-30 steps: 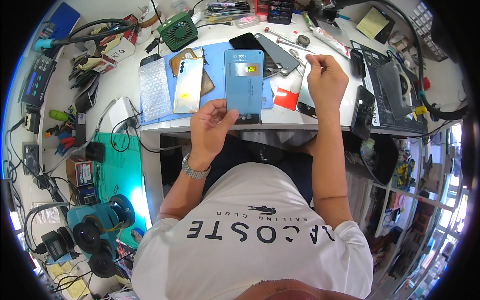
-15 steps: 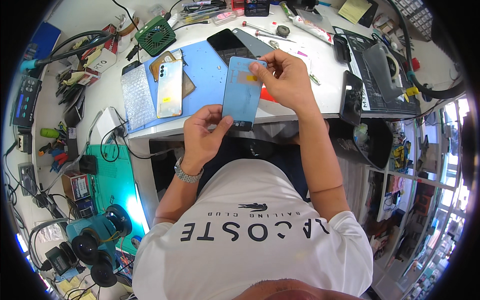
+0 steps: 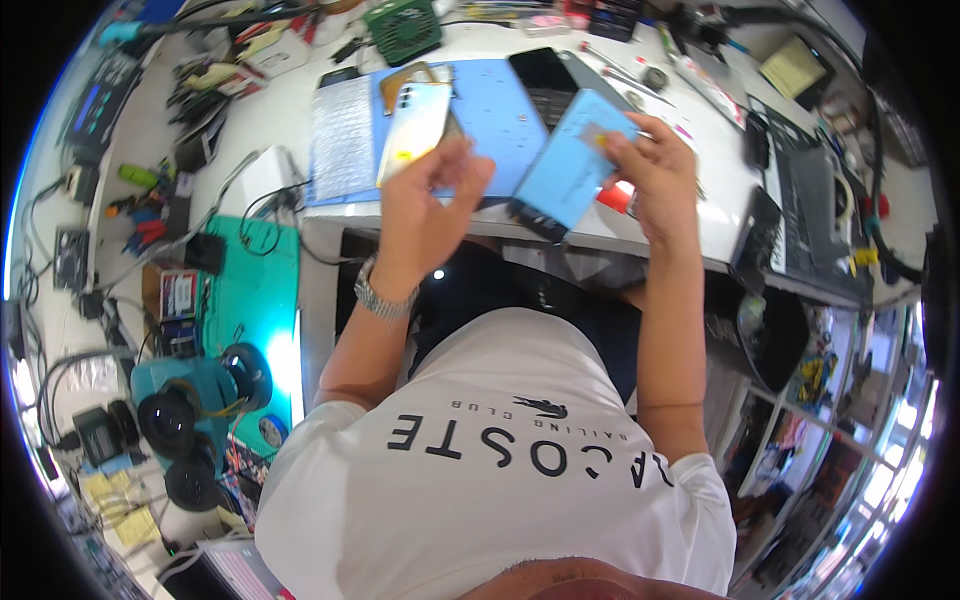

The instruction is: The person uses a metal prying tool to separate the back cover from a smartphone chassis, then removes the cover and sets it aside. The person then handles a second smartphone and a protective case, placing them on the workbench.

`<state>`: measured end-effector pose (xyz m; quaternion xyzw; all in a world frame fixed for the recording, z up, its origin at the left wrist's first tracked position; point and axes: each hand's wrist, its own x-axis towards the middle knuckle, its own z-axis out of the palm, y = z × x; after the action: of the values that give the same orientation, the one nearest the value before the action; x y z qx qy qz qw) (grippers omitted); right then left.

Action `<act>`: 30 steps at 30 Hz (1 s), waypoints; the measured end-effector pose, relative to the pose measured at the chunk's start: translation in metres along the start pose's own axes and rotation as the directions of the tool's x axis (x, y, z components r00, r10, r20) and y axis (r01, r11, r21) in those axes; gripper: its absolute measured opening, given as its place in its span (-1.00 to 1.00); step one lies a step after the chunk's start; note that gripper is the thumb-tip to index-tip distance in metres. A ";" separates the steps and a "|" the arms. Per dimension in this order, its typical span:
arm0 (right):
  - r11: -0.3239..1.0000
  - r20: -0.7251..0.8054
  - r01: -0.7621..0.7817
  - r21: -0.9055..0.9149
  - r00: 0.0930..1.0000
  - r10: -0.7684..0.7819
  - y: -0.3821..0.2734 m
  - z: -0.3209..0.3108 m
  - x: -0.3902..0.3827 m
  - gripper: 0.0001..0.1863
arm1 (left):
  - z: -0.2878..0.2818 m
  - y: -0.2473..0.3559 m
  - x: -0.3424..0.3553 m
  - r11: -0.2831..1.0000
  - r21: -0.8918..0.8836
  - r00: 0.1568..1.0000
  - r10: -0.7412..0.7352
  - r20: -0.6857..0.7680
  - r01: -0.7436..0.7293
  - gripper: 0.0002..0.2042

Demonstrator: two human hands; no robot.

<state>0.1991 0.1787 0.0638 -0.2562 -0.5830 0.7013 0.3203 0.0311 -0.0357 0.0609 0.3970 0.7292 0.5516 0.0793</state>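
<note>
A thin blue phone screen panel (image 3: pixel 560 165), with a tan patch and a dark strip at its lower end, tilts over the desk's front edge. My right hand (image 3: pixel 655 180) pinches its upper right side between thumb and fingers. My left hand (image 3: pixel 438 195), wearing a metal watch, is raised with thumb and fingers apart, holding nothing and somewhat blurred. It overlaps the lower end of a pale, shiny phone (image 3: pixel 418 120) with a yellow sticker; whether it touches that phone I cannot tell. A black phone (image 3: pixel 545 78) lies behind the panel.
Under the phones is a blue mat (image 3: pixel 490 110), with bubble wrap (image 3: pixel 342 140) at its left. A green fan (image 3: pixel 402 30) stands behind. Screwdrivers (image 3: pixel 620 70) lie at the back right. A teal microscope (image 3: pixel 185 400) stands at the left over a green mat (image 3: pixel 250 270).
My left hand has let go of the panel and moved toward the pale phone. The panel, now only in my right hand, has tilted. The whole view has shifted.
</note>
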 end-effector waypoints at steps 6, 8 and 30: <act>0.988 -0.151 0.095 0.123 0.986 -0.076 0.000 0.000 -0.001 -0.55 | -0.069 -0.059 0.068 0.513 0.809 0.939 0.015 -0.343 0.287 -0.03; 0.979 -0.167 0.106 0.174 0.983 -0.077 0.002 0.002 0.000 -0.56 | -0.074 -0.065 0.081 0.454 0.788 0.909 -0.204 -0.363 0.416 0.07; 0.865 -0.342 0.381 0.327 0.901 -0.267 -0.010 0.052 -0.042 -0.55 | -0.048 -0.001 0.059 0.024 -0.975 0.871 -0.454 0.187 0.221 -0.65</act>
<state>0.1903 0.1145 0.0833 -0.1835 -0.4158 0.6933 0.5592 -0.0358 -0.0320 0.0973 0.0078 0.2568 0.8870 0.3838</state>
